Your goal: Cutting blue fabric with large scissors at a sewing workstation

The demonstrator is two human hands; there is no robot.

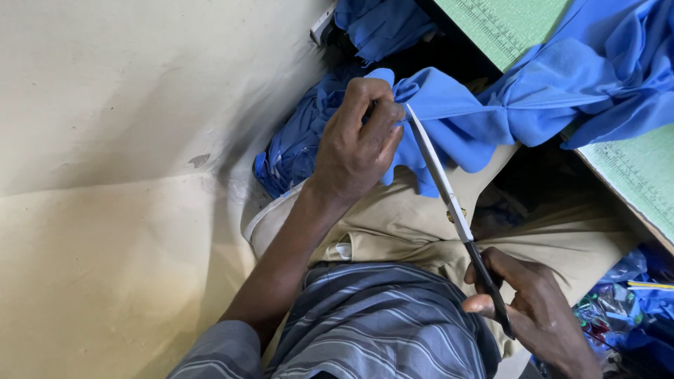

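Observation:
My left hand [359,137] pinches a fold of blue fabric [484,116] above my lap. A pair of long scissors [449,203] with black handles is gripped in my right hand [526,309], low at the right. The steel blades point up and away, their tip meeting the blue fabric right beside my left fingers. The cloth trails up to the right over a green cutting mat [512,24]. I sit in tan trousers [400,224] and a grey striped shirt [379,323].
A cream wall [119,175] fills the left half. More blue cloth pieces [295,144] are heaped by my left knee and at the top [382,24]. A table edge with the green mat [642,175] runs down the right. Blue scraps and wrappers [621,305] lie at the lower right.

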